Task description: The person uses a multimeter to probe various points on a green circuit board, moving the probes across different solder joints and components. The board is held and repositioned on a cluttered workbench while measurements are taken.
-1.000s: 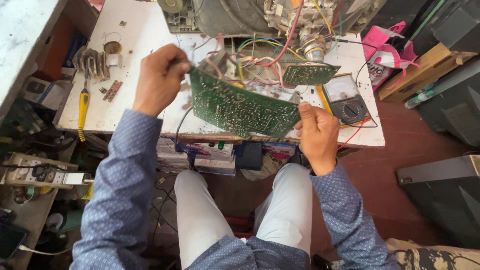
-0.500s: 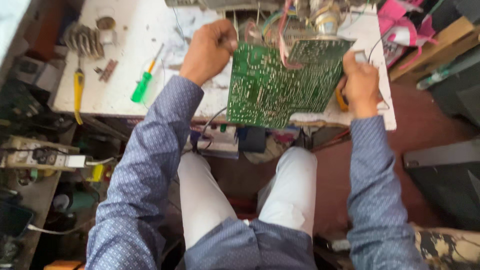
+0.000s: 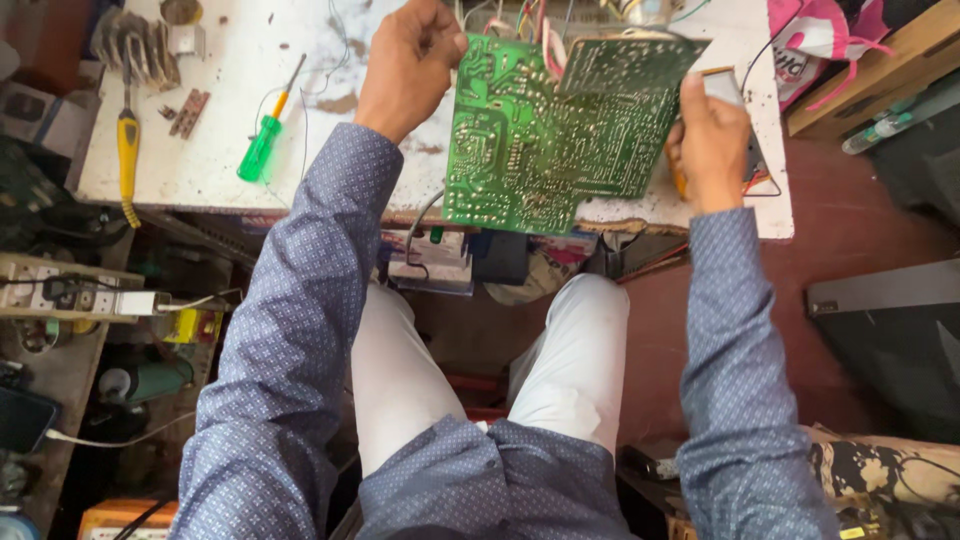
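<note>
Green fibreglass fills the middle of the view: a flat rectangular printed circuit board (image 3: 545, 140) is held up between two bare hands, its solder side, speckled with silver joints, facing the camera. Its long axis runs roughly left to right, and the board is tilted so the right end sits higher than the left. It hangs over the near edge of a scuffed white worktable (image 3: 200, 170), above the seated person's lap.

The left hand (image 3: 408, 68) is curled closed around the board's upper left corner, fingers wrapped tight. The right hand (image 3: 712, 140) clamps the right edge, thumb pressed on the near face and fingers hidden behind.

Coloured wires (image 3: 530, 25), red, yellow and white, run from the board's top edge away toward the back of the table. Behind the right hand sits an orange-edged handheld meter (image 3: 745, 150), mostly hidden.

Farther left on the table lie a green-handled screwdriver (image 3: 262, 145), a yellow-handled tool (image 3: 127, 150) and a finned grey metal heat sink (image 3: 135, 45).
</note>
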